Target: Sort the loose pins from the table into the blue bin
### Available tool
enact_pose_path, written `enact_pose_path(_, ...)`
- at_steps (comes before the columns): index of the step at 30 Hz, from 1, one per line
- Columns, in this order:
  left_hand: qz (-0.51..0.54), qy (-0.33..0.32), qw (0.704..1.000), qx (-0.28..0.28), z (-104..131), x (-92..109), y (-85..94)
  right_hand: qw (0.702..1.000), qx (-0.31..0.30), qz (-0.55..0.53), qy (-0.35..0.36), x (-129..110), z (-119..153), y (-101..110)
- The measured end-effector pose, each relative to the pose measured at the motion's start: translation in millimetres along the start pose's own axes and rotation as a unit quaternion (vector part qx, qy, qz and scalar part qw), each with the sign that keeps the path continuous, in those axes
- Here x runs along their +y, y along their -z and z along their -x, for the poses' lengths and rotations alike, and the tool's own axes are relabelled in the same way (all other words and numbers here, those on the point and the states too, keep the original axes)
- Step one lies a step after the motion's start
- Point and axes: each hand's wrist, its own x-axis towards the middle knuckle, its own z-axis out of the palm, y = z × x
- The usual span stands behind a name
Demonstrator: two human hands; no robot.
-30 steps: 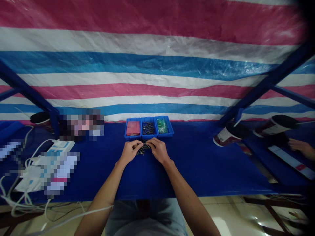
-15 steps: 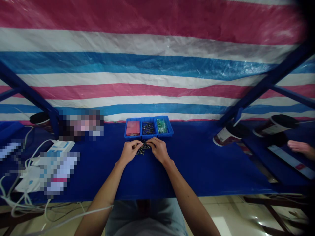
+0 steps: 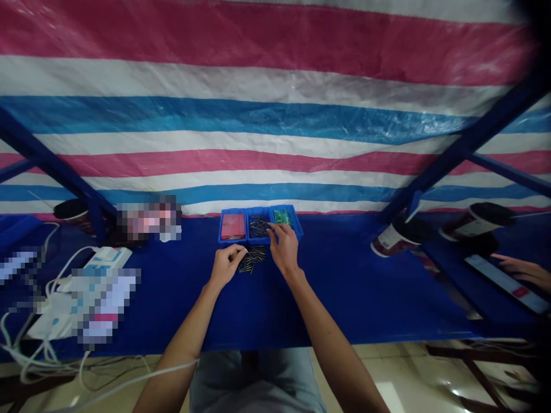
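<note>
Three small blue bins stand side by side: the left bin holds flat red pieces (image 3: 233, 225), the middle one dark screws (image 3: 258, 225), the right one green pieces (image 3: 282, 217). A loose pile of screws (image 3: 253, 259) lies on the blue table in front of them. At the pile's left edge is my left hand (image 3: 227, 265), its thumb and forefinger pinched together; what they hold is too small to make out. My right hand (image 3: 284, 246) is over the front of the right bin, fingertips together at the middle bin's edge, their content unclear.
A white power strip (image 3: 107, 259) with cables lies at the left. Dark-lidded cups (image 3: 390, 240) stand at the right. Beyond them another person's hand (image 3: 527, 271) is beside a phone (image 3: 505, 283). Striped sheeting (image 3: 275, 160) hangs behind.
My right hand has moved away from the pile, forward and to the right, up to the bins. My left hand has stayed by the pile. The other person's hand has shifted over the phone's edge.
</note>
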Motion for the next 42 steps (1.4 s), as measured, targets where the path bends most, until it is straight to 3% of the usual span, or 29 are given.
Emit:
enact_pose_path(3,0.001,0.003,1.000,0.004,0,-1,-0.1,0.999,-0.041,-0.030,0.001,0,15,7)
enact_pose_path(9,-0.005,0.003,1.000,0.005,-1,0,-0.3,0.974,-0.205,-0.077,0.050,-2,53,13)
enact_pose_path(12,-0.006,0.004,1.000,0.008,-1,1,0.2,0.968,-0.237,-0.047,0.059,-2,60,9)
enact_pose_path(29,-0.031,-0.015,0.999,-0.013,-1,4,-1.0,0.948,-0.312,-0.009,0.057,2,61,5)
enact_pose_path(42,-0.039,-0.028,0.999,-0.021,0,2,-1.5,0.954,-0.288,-0.042,0.079,3,61,5)
